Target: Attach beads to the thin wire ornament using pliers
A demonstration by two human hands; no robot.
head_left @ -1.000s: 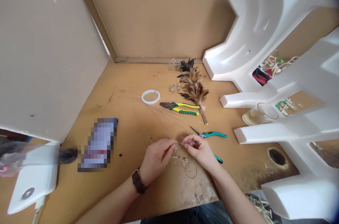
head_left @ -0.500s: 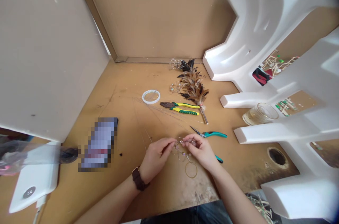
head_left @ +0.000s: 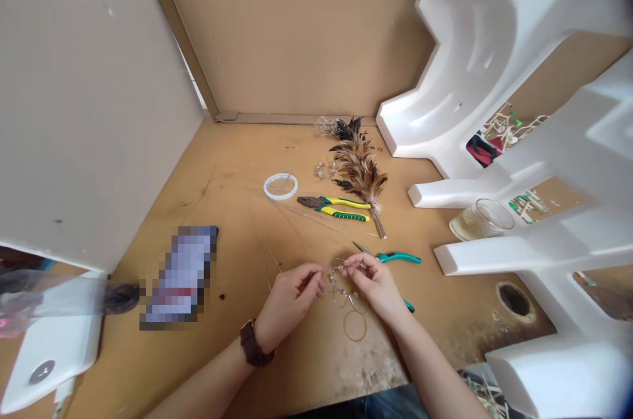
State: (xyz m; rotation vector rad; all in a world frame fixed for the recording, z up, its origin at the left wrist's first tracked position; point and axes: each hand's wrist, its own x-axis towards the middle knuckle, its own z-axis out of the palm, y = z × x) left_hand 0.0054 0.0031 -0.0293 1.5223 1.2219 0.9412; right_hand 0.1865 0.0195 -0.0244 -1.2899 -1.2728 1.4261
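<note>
A piece of thin wire with clear beads [head_left: 341, 291] hangs between my two hands, low over the table. My right hand [head_left: 374, 284] pinches its upper end between thumb and fingertips. On its left edge, my left hand [head_left: 295, 297] has thumb and forefinger pressed together at the beaded wire; the exact contact point is too small to make out. Just below the beads lies a thin gold ring [head_left: 355, 326]. Teal-handled needle-nose pliers [head_left: 401, 258] rest behind my right hand, which partly covers them.
Yellow-green pliers [head_left: 341, 209], a white ring-shaped spool [head_left: 280, 187] with loose wires, and a feather duster [head_left: 363, 168] lie farther back. A phone [head_left: 180, 277] is at left. White molded foam [head_left: 420, 194] borders the right, holding a glass [head_left: 479, 220]. A hole [head_left: 514, 299] pierces the table.
My left hand has drawn slightly left and down, widening the gap between my fingertips. My right hand keeps its pinch on the beaded wire. The view has shifted a little.
</note>
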